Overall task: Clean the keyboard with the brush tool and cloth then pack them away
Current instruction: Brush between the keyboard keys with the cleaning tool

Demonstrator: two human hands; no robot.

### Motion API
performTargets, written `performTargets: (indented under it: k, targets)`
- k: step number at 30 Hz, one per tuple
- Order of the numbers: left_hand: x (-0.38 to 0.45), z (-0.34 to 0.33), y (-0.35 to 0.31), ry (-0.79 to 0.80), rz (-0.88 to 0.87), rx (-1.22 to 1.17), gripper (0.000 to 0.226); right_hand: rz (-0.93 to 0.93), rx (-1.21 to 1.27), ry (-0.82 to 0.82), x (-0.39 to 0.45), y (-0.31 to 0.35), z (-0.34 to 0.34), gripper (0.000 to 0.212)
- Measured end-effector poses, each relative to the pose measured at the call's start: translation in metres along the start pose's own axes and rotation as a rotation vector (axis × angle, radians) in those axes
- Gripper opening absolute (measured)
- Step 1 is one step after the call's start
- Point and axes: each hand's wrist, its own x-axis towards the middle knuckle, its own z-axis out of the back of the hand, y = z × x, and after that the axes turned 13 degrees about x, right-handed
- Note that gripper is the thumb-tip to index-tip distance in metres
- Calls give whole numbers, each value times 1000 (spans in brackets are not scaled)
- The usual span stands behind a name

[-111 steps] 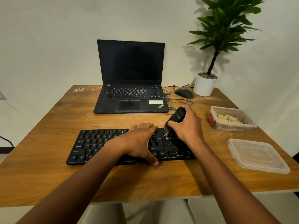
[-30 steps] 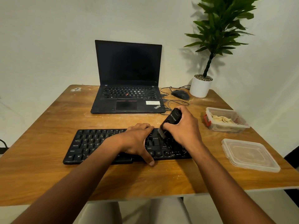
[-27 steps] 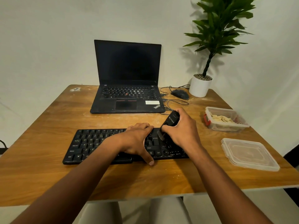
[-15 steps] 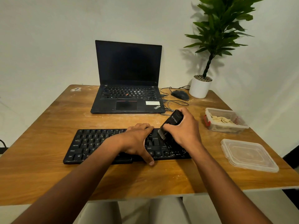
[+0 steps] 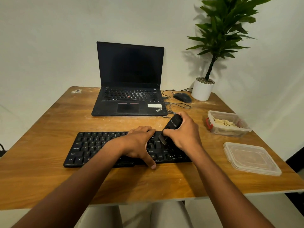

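One keyboard (image 5: 98,145), one laptop (image 5: 130,96), one mouse (image 5: 182,97), one potted plant (image 5: 204,89), one tub (image 5: 228,124) and one lid (image 5: 251,158) are seen on the desk (image 5: 41,129). The brush tool (image 5: 172,125) is held in the closed grip of the right hand (image 5: 184,132), bristles on the keys. The left hand (image 5: 139,145) is laid flat across the keyboard, fingers relaxed.

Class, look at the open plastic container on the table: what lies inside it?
Inside the open container lies a crumpled pale cloth; a red part shows at its left wall. Whatever sits under the cloth is covered.
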Motion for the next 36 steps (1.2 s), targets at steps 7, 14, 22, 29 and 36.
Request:
performTargets:
  k: [7, 14, 22, 29, 36]
  targets:
    - [1, 0, 1, -10, -10, 14, 143, 185, -342, -113, -1, 2, 22, 66]
    - [0, 0, 1, -9, -9, 5, 141, 391, -239, 138, 1, 7, 22, 62]
    - [1, -1, 2, -11, -10, 0, 141, 349, -228, 506, 1, 10, 40, 57]
    - [1, -1, 2, -14, -11, 0, 141, 404, -154, 452, 17, 9, 23, 57]
    - [2, -3, 4, -15, -17, -6, 141, 278, -200, 631, 14, 13, 39, 55]
